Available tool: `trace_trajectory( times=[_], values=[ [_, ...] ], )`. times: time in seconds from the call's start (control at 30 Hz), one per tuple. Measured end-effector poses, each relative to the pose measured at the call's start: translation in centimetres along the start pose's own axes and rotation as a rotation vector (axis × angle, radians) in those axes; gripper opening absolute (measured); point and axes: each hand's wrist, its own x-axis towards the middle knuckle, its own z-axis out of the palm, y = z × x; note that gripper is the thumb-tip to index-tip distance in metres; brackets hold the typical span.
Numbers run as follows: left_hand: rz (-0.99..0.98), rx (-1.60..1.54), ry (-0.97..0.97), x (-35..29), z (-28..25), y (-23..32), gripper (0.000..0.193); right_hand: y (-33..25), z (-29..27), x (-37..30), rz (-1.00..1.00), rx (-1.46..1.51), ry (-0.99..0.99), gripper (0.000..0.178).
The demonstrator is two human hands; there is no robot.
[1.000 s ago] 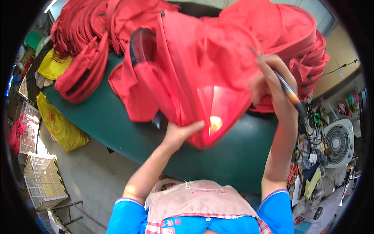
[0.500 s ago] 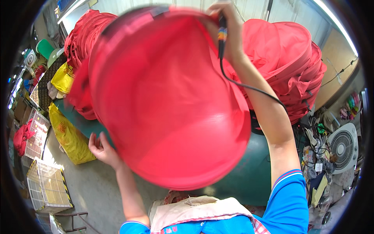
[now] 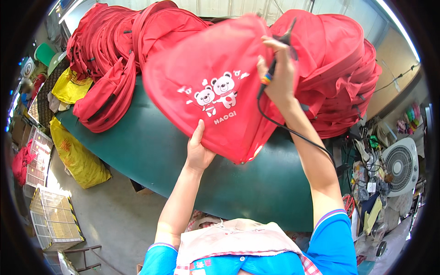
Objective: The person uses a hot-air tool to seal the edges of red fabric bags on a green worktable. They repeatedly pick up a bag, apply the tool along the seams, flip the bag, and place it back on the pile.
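Note:
A red fabric piece with a white print of two bears is raised over the green table. My left hand grips its lower edge, thumb on the printed face and fingers underneath. At its upper right, my right hand is closed around a black corded hand tool with coloured bands and a pointed end aimed upward. That hand is against the fabric's right side; whether it also pinches the cloth I cannot tell. The tool's cord hangs along my right forearm.
Red fabric pieces with rounded rims are piled at the back left and back right. A smaller red bundle lies at the left of the green table. Yellow bags are beyond its left edge; a white fan stands right.
The red fabric piece has turned from a wide open round to its printed side and moved back. My left hand has come right and taken its lower edge. My right hand has lowered slightly.

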Motion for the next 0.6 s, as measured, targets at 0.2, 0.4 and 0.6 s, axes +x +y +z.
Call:
trace_trajectory(
  times=[0.2,0.4,0.6],
  values=[
    [-0.189,0.581,0.051,0.7,0.3,-2.6,0.079,-0.9,3.0,-3.8,0.008,0.151,-0.018,0.034],
    [-0.211,0.613,0.166,0.5,-1.0,-2.1,0.069,-1.1,-3.3,-7.3,-0.101,-0.336,-0.286,0.021],
    [-0.176,0.746,0.142,0.3,-0.4,-2.0,0.064,-6.0,-7.5,-9.5,-0.006,-0.274,-0.291,0.029]
  ],
)
